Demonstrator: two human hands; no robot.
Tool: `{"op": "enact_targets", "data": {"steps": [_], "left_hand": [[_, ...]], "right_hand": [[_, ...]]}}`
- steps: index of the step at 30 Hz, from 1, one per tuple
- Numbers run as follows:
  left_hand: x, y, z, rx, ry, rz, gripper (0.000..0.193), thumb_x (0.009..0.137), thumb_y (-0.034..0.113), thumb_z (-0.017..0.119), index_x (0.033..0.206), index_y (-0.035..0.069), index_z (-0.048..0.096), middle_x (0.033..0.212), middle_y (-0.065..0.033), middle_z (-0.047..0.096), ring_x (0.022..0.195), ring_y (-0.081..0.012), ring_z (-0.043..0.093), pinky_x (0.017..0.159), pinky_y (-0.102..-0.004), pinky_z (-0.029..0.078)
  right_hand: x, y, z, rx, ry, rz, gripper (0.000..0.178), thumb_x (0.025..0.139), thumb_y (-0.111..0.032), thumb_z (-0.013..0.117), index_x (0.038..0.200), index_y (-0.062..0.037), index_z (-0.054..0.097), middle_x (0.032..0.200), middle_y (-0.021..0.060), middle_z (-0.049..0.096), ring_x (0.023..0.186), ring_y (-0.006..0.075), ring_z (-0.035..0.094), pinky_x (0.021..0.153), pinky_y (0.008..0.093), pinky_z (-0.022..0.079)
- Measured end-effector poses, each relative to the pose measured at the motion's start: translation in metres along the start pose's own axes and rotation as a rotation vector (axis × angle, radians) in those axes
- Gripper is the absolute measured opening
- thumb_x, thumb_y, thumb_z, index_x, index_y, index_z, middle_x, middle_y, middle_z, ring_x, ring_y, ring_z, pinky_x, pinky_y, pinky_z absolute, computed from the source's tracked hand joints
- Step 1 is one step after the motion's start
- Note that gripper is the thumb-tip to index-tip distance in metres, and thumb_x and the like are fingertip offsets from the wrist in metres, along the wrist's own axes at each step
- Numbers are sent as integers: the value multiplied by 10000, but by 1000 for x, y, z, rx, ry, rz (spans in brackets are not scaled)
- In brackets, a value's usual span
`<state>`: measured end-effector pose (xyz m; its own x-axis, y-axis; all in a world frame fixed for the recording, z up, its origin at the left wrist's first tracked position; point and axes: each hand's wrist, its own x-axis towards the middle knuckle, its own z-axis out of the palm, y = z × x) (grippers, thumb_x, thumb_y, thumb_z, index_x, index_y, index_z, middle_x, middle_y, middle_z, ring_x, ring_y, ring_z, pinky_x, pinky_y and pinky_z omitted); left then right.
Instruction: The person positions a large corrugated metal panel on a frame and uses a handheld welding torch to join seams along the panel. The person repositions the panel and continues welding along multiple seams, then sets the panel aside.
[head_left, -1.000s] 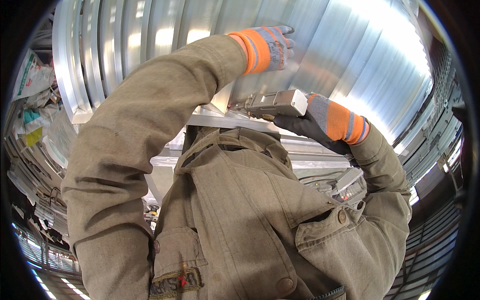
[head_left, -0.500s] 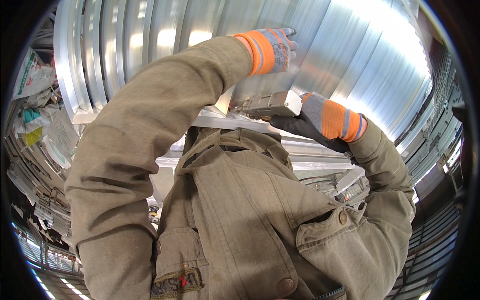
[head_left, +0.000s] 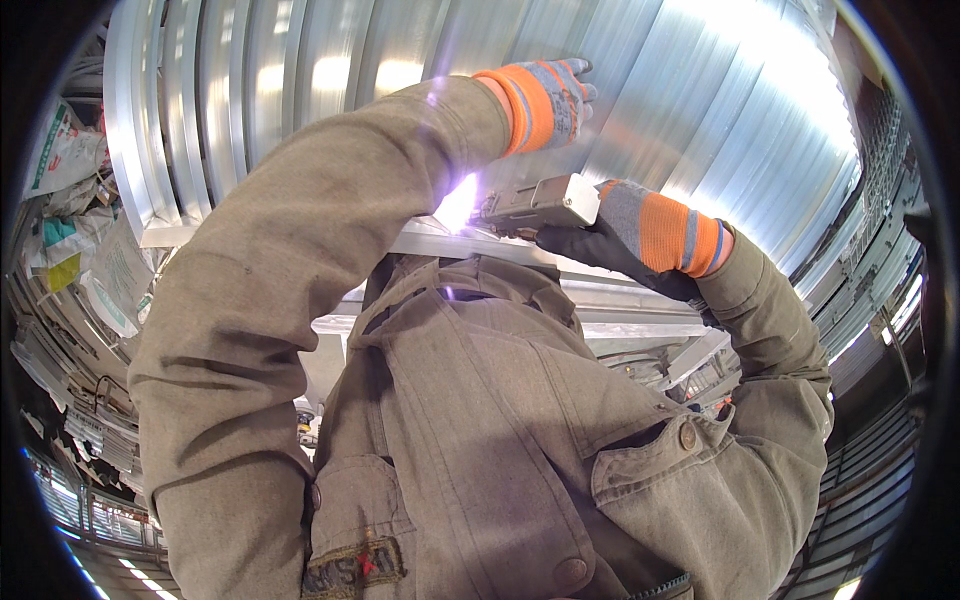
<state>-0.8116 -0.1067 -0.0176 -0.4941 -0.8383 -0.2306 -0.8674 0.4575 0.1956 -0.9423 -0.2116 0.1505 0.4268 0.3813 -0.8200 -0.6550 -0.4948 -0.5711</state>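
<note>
Landmark: the ribbed, shiny sheet-metal wall filling the top of the view.

Grey box-shaped hand tool held up against the lower part of that wall, just above a pale metal rail. A bright white-violet flare sits at the tool's left end, against the wall.

Right hand, in a dark glove with a grey and orange cuff, is closed round the tool from below and from the right; its fingers wrap under the tool's body.

Left hand, in a grey glove with an orange cuff, lies flat on the wall just above the tool, fingers extended, holding nothing.

The tool's underside and working tip are hidden by the glove and the glare. The olive jacket blocks everything below the rail.
</note>
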Motion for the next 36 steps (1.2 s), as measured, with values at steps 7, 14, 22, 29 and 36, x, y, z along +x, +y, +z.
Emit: {"op": "enact_targets", "data": {"steps": [7,14,22,29,36], "left_hand": [[-4,-2,-15,-16,-70,8,244,1035,240,720,1267,253,792,1545,43,692,1554,-200,551,1415,-466,273],[-7,-2,-4,-66,-8,-10,200,1025,229,738,1213,225,806,1481,31,724,1520,-228,583,1394,-437,327],[-35,1,-2,-123,88,-62,216,1006,170,740,1214,196,791,1555,-15,678,1508,-269,587,1347,-476,412],[-105,2,10,-254,548,-394,292,967,138,764,1259,140,754,1590,-95,646,1476,-340,599,1251,-507,496],[-215,29,11,-363,672,-840,345,982,115,795,1325,147,765,1472,-114,708,1375,-404,649,1140,-522,560]], "right_hand": [[-3,-5,-3,37,-16,-64,410,1164,-394,666,1501,-165,705,1054,165,822,899,321,758,866,435,600],[-3,-9,0,22,-10,-64,388,1172,-347,651,1510,-166,706,1122,154,829,948,305,763,900,424,597],[-2,-13,0,-68,-91,88,377,1170,-326,641,1507,-170,708,1181,131,829,1005,302,767,910,430,597],[-10,-18,4,40,-23,-2,380,1165,-340,647,1495,-164,713,1130,146,834,935,304,774,882,429,602],[-14,-19,6,66,-16,126,410,1157,-386,680,1480,-138,725,1077,119,835,916,205,758,825,405,602]]}}
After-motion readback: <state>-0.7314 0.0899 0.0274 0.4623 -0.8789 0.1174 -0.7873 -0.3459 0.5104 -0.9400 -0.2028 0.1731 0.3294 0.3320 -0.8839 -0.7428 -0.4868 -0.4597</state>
